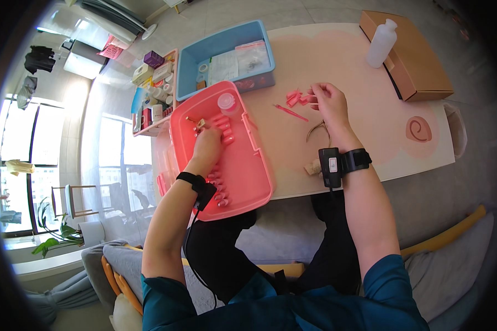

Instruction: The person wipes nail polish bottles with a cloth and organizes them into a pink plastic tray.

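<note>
A pink plastic tray (248,178) with a raised rim stands at the near left of the table. My left hand (208,147) reaches into it, its fingertips among small glossy pink pieces (222,124) and a small gold-coloured object (201,124); whether it grips anything is hidden. More shiny pieces (220,194) lie in a row nearer me. A lidded clear cup (227,102) sits in the tray's far corner. Over the table, my right hand (329,101) has bent fingers beside crumpled pink pieces (294,98); its hold is unclear. A pink pen-like tool (292,113) and metal nippers (314,130) lie nearby.
Behind the pink tray stands a blue bin (271,58) holding packets and tape. Left of it is a pink basket (154,131) of bottles and boxes. A white bottle (382,45) stands beside a cardboard box (418,62) at the far right. A beige lump (313,167) lies by my right wrist.
</note>
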### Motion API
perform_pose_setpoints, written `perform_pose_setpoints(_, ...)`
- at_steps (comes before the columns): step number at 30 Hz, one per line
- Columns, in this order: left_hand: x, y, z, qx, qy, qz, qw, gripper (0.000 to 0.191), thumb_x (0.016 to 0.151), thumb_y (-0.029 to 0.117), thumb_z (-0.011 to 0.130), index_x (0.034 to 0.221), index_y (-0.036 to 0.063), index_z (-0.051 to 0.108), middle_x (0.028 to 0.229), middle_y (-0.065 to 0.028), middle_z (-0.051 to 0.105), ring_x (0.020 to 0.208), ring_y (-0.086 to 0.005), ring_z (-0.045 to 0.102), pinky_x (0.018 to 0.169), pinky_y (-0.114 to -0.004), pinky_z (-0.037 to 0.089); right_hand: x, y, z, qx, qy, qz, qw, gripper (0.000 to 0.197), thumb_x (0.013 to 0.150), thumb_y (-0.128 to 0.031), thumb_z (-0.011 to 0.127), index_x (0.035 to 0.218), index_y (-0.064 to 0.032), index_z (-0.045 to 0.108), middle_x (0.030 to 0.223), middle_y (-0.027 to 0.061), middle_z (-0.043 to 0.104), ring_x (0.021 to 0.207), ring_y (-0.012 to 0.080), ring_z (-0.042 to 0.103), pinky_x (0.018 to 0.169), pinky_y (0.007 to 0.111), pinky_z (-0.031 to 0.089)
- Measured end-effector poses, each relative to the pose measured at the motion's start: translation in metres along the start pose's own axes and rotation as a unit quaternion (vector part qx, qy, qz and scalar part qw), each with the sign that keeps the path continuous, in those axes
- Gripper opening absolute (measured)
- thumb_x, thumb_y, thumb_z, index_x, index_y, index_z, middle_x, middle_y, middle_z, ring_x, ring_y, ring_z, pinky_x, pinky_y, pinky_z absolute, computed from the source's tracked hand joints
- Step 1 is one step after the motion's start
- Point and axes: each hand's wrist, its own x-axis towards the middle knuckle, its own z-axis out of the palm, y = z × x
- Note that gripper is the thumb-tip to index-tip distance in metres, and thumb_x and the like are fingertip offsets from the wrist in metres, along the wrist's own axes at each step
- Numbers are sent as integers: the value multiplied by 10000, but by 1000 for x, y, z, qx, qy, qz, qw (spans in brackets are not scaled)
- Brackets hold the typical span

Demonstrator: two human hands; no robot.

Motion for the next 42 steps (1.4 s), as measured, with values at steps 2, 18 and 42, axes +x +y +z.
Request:
perform_pose_setpoints(2,0,-2,3,14,21,23,999,281,834,278,715,784,2,697,764,-231,670,738,-393,674,653,-455,547,15,19,-13,-154,54,6,987,245,901,-205,644,1072,-30,660,959,103,712,783,195,705,708,321,550)
perform_pose_setpoints(18,-6,-9,-10,67,6,19,998,108,787,103,653,786,-1,683,758,-179,687,750,-324,697,674,-414,564,-2,56,14,-499,-29,-134,855,313,864,-24,543,1153,-81,650,1251,102,599,1091,315,596,920,402,510)
perform_pose_setpoints(42,-54,101,-115,-278,201,114,932,335,796,44,764,1119,25,679,1035,-104,686,842,-170,693,682,-281,566,-55,-47,49,42,-342,-52,937,294,857,-166,770,1018,-1,586,974,66,656,886,116,647,813,267,546)
